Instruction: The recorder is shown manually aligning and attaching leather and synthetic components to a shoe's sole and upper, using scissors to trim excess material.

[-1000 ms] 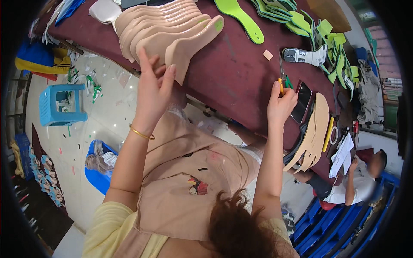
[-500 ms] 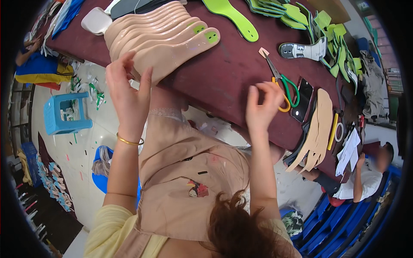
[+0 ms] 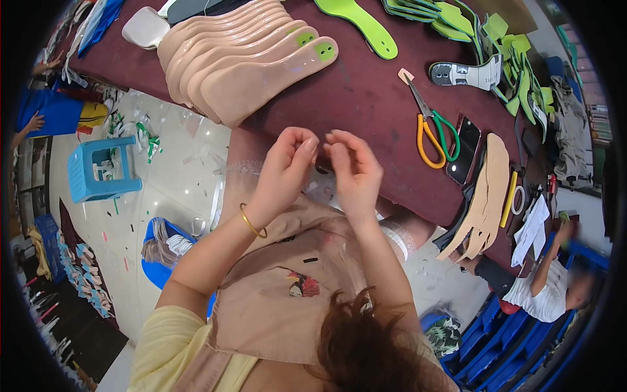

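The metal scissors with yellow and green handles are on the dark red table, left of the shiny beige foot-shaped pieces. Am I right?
Not quite: the head view shows the scissors to the right of the foot-shaped pieces, not the left. They are on the dark red table, as you said.

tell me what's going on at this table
A person has both bare hands raised close together at the near edge of the maroon table, the fingers of the left hand and right hand curled. Whether they pinch something tiny can't be made out. Beige sole-shaped pieces lie overlapping on the table, up and left of the hands. Scissors lie to the right, beside a phone, in neither hand.
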### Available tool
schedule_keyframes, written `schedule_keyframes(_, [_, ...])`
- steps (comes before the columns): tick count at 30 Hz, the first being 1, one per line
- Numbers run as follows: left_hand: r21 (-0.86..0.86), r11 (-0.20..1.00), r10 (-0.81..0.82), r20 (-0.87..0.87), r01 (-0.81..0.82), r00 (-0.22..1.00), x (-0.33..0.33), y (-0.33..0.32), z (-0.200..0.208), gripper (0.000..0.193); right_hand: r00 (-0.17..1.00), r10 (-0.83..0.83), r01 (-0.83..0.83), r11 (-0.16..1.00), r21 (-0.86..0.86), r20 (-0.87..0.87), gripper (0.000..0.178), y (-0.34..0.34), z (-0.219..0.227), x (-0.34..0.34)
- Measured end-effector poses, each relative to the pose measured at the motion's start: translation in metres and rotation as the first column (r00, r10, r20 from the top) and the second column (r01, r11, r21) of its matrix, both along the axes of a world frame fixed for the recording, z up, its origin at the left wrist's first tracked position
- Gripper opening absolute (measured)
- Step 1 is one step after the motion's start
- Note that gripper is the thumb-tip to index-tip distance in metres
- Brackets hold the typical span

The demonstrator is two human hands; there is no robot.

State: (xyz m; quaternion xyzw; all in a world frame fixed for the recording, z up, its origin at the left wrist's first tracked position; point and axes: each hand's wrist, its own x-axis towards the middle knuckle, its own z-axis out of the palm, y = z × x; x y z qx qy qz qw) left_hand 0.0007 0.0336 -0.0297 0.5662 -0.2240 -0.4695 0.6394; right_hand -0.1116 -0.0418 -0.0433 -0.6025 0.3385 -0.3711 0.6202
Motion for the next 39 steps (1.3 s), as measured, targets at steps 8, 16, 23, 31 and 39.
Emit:
schedule_keyframes(8, [-0.11,0.989,0.036,-0.451,-0.096,0.892,-0.026,-0.03,0.009,0.018,0.997,0.014,-0.016,1.0,0.026,0.08,0.05,0.022,0.012,0.012])
schedule_keyframes(16, [-0.144,0.989,0.041,0.503,0.037,0.863,-0.029,-0.013,0.017,0.04,0.97,0.074,-0.169,0.889,0.425,0.23,0.034,-0.009,0.03,0.027])
schedule_keyframes(23, [-0.156,0.977,0.155,0.988,-0.148,-0.02,0.058,0.019,0.023,0.036,0.989,-0.024,-0.102,0.612,-0.784,-0.148,0.026,-0.048,-0.008,0.125])
schedule_keyframes(31, [0.015,0.938,-0.089,0.977,-0.347,-0.196,0.104,0.033,0.014,0.039,0.902,-0.029,-0.387,0.387,-0.837,-0.43,0.051,-0.042,-0.032,0.128])
schedule_keyframes(39, [0.002,0.936,-0.065,0.983,-0.352,-0.169,0.102,0.031,0.013,0.037,0.942,0.231,-0.323,0.429,-0.844,-0.243,0.03,-0.057,-0.043,0.113])
